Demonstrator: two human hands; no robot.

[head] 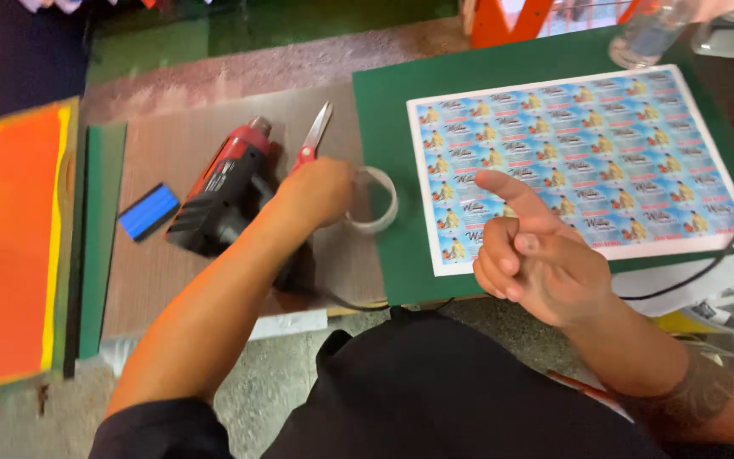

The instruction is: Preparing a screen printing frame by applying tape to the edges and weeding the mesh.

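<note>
On a cluttered tabletop (pixel 214 153), left hand (pixel 316 194) clamped on clear tape roll (pixel 373 200), best kept flat, right hand (pixel 530 255) loosely curled, empty, over printed sticker sheet (pixel 588 161).

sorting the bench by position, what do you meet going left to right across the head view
orange board → blue scraper → heat gun → left hand → tape roll → right hand → sticker sheet

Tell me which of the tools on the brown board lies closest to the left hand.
The scissors with red handles. Their handles lie right at the left hand, while the red and black heat gun sits beside the wrist and the blue scraper lies farther left.
</note>
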